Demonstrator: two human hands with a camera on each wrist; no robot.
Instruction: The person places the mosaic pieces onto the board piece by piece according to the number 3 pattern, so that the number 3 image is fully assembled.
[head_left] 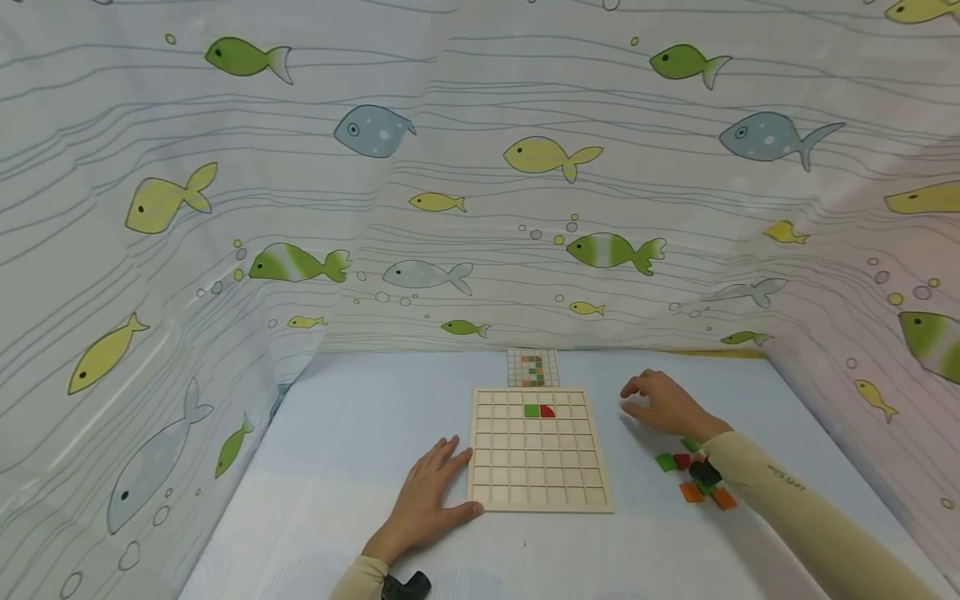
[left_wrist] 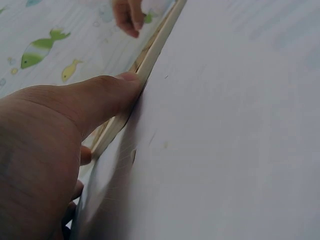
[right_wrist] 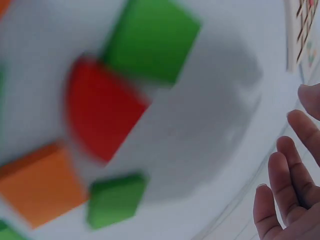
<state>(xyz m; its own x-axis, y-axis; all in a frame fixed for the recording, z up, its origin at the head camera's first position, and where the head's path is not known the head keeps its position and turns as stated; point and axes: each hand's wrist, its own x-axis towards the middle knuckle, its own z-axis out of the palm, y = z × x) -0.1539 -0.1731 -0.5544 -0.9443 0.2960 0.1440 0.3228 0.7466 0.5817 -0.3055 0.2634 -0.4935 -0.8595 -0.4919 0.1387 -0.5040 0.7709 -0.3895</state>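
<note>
A wooden grid board (head_left: 536, 467) lies flat on the table. A green square tile (head_left: 532, 411) and a red quarter-round tile (head_left: 547, 411) sit side by side in its upper cells. My left hand (head_left: 427, 496) rests with spread fingers at the board's lower left; its thumb (left_wrist: 107, 97) touches the board's edge (left_wrist: 155, 50). Above the table right of the board hovers my right hand (head_left: 667, 407), fingers loosely bent and holding nothing. Below that wrist lie loose tiles, among them a red quarter-round (right_wrist: 102, 110), a green square (right_wrist: 152, 40) and an orange square (right_wrist: 42, 185); the sleeve partly hides the pile.
Behind the board lies a small pattern card (head_left: 532, 367) with a grid and coloured shapes. A curtain printed with fish (head_left: 480, 225) encloses the table at the back and both sides. Dark wrist cameras (head_left: 406, 585) are strapped on both wrists.
</note>
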